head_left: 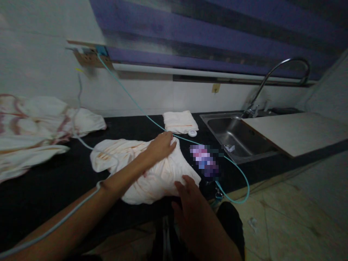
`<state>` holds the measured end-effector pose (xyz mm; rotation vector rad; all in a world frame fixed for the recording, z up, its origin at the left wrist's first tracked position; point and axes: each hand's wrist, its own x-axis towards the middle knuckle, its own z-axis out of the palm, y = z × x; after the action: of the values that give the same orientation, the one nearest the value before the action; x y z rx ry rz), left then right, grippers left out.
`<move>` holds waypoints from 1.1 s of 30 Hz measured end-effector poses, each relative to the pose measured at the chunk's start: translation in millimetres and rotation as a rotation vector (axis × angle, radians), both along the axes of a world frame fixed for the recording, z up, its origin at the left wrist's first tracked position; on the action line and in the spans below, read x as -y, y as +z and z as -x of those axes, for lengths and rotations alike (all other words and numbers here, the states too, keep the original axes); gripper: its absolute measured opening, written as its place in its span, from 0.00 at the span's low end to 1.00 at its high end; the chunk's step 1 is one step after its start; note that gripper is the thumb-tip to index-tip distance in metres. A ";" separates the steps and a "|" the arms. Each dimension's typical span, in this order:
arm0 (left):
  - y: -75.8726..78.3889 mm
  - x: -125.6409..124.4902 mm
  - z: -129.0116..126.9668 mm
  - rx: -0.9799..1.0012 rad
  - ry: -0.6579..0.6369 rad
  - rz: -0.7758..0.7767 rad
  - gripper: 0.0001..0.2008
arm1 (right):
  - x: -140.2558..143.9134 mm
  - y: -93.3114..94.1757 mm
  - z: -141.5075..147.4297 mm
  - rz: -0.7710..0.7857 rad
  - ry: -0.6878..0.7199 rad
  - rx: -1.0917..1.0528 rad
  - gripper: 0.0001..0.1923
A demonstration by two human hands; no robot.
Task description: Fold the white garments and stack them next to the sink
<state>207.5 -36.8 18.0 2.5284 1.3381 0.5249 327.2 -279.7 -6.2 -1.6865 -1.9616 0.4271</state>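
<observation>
A white garment with brownish stains (163, 181), creased and partly bunched, lies on the black counter in front of me. My left hand (162, 145) rests on its far edge, fingers laid over the fabric and thumb apart. At the near right side, my right hand (187, 194) touches the cloth with its fingers spread. Neither hand grips the fabric. Beyond the garment is a folded white cloth (179, 122), with a small round white object (192, 133) at its corner. A phone with a blurred screen (204, 161) lies to the right.
More stained white fabric (32, 127) is heaped at the left. A teal cable (130, 96) runs from the wall socket (91, 58) across the counter. A grey cord (78, 134) crosses my left arm. The sink (231, 134), faucet (263, 81) and white board (293, 130) are at right.
</observation>
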 end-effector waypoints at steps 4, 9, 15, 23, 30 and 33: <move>13.7 43.7 -3.4 -0.199 -0.099 -0.166 0.17 | -3.0 -1.0 -0.8 0.173 -0.028 0.045 0.28; 9.9 83.6 -10.2 -0.497 -0.204 -0.070 0.19 | -3.0 -33.9 20.9 0.107 -0.153 0.052 0.34; -10.8 92.3 -10.6 -0.481 -0.174 -0.028 0.35 | 1.5 -35.6 16.5 0.034 -0.174 0.071 0.38; -32.4 64.1 -11.0 -0.311 -0.253 -0.079 0.45 | -7.7 13.6 17.7 -0.242 -0.083 0.018 0.25; -16.0 60.0 10.5 -0.192 -0.294 -0.135 0.16 | -65.2 5.1 22.7 -0.339 -0.099 -0.180 0.19; -4.8 76.5 27.8 -0.227 -0.143 -0.166 0.18 | -71.6 -12.8 10.0 -0.339 -0.097 -0.121 0.17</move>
<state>179.7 -113.2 13.2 2.8664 1.2153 0.3409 317.2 -208.1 -19.0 -1.4938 -1.7433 0.1452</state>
